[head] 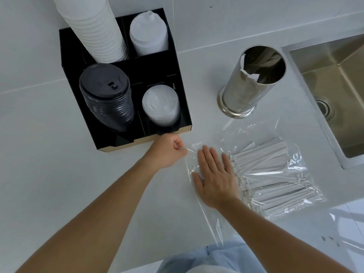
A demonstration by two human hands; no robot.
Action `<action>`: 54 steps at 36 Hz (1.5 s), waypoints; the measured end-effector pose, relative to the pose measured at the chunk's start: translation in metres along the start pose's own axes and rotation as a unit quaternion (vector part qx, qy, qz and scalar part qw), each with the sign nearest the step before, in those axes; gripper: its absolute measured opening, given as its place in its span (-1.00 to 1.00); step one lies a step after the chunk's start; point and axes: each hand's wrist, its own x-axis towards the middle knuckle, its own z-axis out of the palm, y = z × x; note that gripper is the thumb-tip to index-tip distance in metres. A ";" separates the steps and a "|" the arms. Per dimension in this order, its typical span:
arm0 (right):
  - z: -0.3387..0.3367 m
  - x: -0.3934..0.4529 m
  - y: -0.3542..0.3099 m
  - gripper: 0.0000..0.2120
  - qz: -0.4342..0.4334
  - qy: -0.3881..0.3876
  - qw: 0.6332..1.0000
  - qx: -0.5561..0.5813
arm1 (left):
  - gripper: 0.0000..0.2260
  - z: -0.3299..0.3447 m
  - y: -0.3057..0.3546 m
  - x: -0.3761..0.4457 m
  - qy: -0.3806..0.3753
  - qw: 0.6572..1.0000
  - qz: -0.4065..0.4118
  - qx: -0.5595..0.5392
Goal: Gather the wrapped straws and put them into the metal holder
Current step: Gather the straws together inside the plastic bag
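**Straws mostly still bagged**

White counter point(49, 164) is carrying a clear bag point(256, 174) of wrapped straws point(275, 186), lying near the metal holder point(248, 91). Left hand point(167, 152) is pinching the bag's corner; right hand point(214, 174) is lying flat, fingers spread, gripping nothing. Holder is showing only a few wrappers; nearly all straws are awaiting transfer.

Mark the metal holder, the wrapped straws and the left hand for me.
metal holder point(244, 91): head view, outer side wall.
wrapped straws point(266, 170): head view, middle of the bundle inside the clear bag.
left hand point(167, 151): head view, back of the hand pinching the bag edge.
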 end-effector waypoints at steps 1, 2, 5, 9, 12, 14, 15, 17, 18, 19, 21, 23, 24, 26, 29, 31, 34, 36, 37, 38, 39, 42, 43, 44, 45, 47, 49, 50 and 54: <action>0.000 0.000 0.000 -0.37 0.000 -0.002 1.000 0.000 | -0.86 0.000 0.000 -0.001 0.000 1.000 -0.001 -0.002; 0.000 0.000 0.000 -0.37 0.000 -0.002 1.000 -0.001 | -0.86 -0.001 0.000 -0.001 0.001 1.000 -0.001 -0.006; -0.001 0.000 0.000 -0.37 0.000 -0.003 1.000 -0.001 | -0.85 0.000 0.001 -0.002 0.004 1.000 0.001 -0.016; -0.002 0.000 -0.001 -0.37 0.003 -0.016 1.000 -0.004 | -0.83 0.003 0.000 -0.003 0.008 1.000 -0.009 -0.005; -0.004 0.000 -0.001 -0.37 0.004 -0.014 1.000 0.002 | -0.82 0.003 0.000 0.000 0.010 1.000 -0.024 0.002; -0.005 0.000 -0.002 -0.37 0.006 -0.016 1.000 0.006 | -0.81 0.002 0.001 0.002 0.001 0.999 -0.034 0.001; -0.006 0.000 -0.002 -0.37 0.006 -0.019 1.000 0.007 | -0.81 0.002 0.001 0.003 -0.003 0.999 -0.039 0.004; -0.006 0.000 -0.002 -0.37 0.007 -0.025 1.000 0.007 | -0.79 0.002 0.001 0.005 -0.009 0.999 -0.043 0.014; -0.007 0.000 -0.002 -0.37 0.007 -0.026 1.000 0.008 | -0.79 0.002 0.002 0.005 -0.012 0.999 -0.044 0.017; -0.007 0.000 -0.002 -0.37 0.007 -0.026 1.000 0.008 | -0.79 0.002 0.002 0.006 -0.014 0.999 -0.044 0.017; -0.006 0.000 -0.002 -0.37 0.006 -0.027 1.000 0.006 | -0.80 0.002 0.003 0.007 -0.022 0.999 -0.043 0.019; -0.004 0.000 -0.001 -0.37 0.005 -0.032 0.999 0.002 | -0.83 0.002 0.004 0.007 -0.033 0.998 -0.041 0.015; -0.004 0.000 0.000 -0.37 0.006 -0.034 0.999 0.001 | -0.85 0.002 0.005 0.008 -0.039 0.998 -0.040 0.014; -0.002 0.000 0.001 -0.37 0.006 -0.036 0.999 0.000 | -0.88 0.002 0.005 0.008 -0.046 0.998 -0.031 0.018; -0.001 0.000 0.001 -0.37 0.005 -0.040 0.999 -0.003 | -0.90 0.001 0.003 0.007 -0.055 0.998 -0.008 0.016; -0.001 0.000 0.001 -0.37 0.004 -0.042 0.999 -0.002 | -0.90 -0.001 -0.001 0.006 -0.064 0.998 0.009 0.005; -0.003 0.000 0.001 -0.37 0.005 -0.045 0.999 -0.003 | -0.89 -0.003 -0.007 0.003 -0.070 0.997 0.023 -0.018; -0.004 0.001 0.001 -0.37 0.005 -0.045 0.999 -0.002 | -0.91 -0.003 -0.008 0.002 -0.065 0.997 0.029 -0.027; -0.004 0.000 0.001 -0.37 0.004 -0.045 0.999 -0.002 | -0.92 -0.003 -0.008 0.001 -0.064 0.997 0.029 -0.029; -0.005 0.000 0.001 -0.37 0.003 -0.046 0.999 -0.003 | -0.93 -0.003 -0.008 0.001 -0.065 0.997 0.029 -0.030; -0.005 0.000 0.001 -0.36 0.004 -0.047 0.999 -0.003 | -0.93 -0.004 -0.007 0.000 -0.068 0.997 0.030 -0.026; -0.005 0.000 0.001 -0.36 0.006 -0.052 0.999 -0.005 | -0.94 -0.007 -0.005 -0.001 -0.072 0.997 0.036 0.002; -0.005 0.000 0.001 -0.36 0.006 -0.055 0.998 -0.006 | -0.94 -0.008 -0.005 -0.002 -0.066 0.997 0.040 0.014; -0.005 0.000 0.001 -0.36 0.006 -0.058 0.998 -0.008 | -0.93 -0.009 -0.005 -0.003 -0.060 0.997 0.044 0.029; -0.004 0.001 0.001 -0.36 0.006 -0.061 0.998 -0.010 | -0.91 -0.010 -0.004 -0.003 -0.057 0.996 0.048 0.043; -0.004 0.000 0.001 -0.36 0.007 -0.062 0.998 -0.009 | -0.90 -0.010 -0.004 -0.004 -0.050 0.995 0.057 0.068; -0.006 0.000 0.000 -0.37 0.008 -0.059 0.998 -0.006 | -0.87 -0.008 -0.002 -0.003 -0.034 0.993 0.066 0.097; -0.007 0.000 0.000 -0.37 0.008 -0.057 0.998 -0.004 | -0.85 -0.006 -0.001 -0.003 -0.026 0.991 0.069 0.113; -0.008 0.000 -0.001 -0.38 0.008 -0.049 0.999 0.006 | -0.82 -0.003 0.002 -0.002 -0.015 0.985 0.076 0.152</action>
